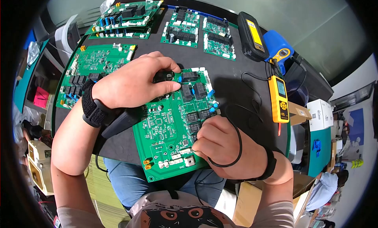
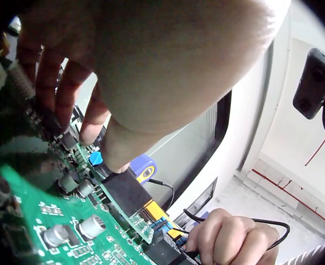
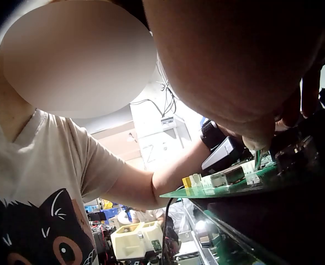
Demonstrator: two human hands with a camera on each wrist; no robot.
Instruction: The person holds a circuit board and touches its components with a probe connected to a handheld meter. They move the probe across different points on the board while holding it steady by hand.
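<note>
A large green circuit board (image 1: pixel 151 129) lies tilted near the table's front edge. My left hand (image 1: pixel 136 78) rests on its far left part, thumb and fingers down among the black relays (image 1: pixel 185 93) and a blue capacitor (image 2: pixel 96 158). My right hand (image 1: pixel 224 145) pinches a thin probe (image 3: pixel 258 159) with a black cable (image 1: pixel 240 143) looping over the knuckles. Its tip points down at the white connectors (image 1: pixel 176 156) near the board's front edge; most of the probe is hidden by the fingers. In the left wrist view the right hand (image 2: pixel 237 240) shows curled fingers.
A yellow handheld meter (image 1: pixel 278 98) with black leads lies at the right, beside a blue device (image 1: pixel 278 47) and a black case (image 1: pixel 252 37). Other green boards (image 1: pixel 100 56) lie at the left, with stacked boards (image 1: pixel 124 17) and small boards (image 1: pixel 181 29) at the back.
</note>
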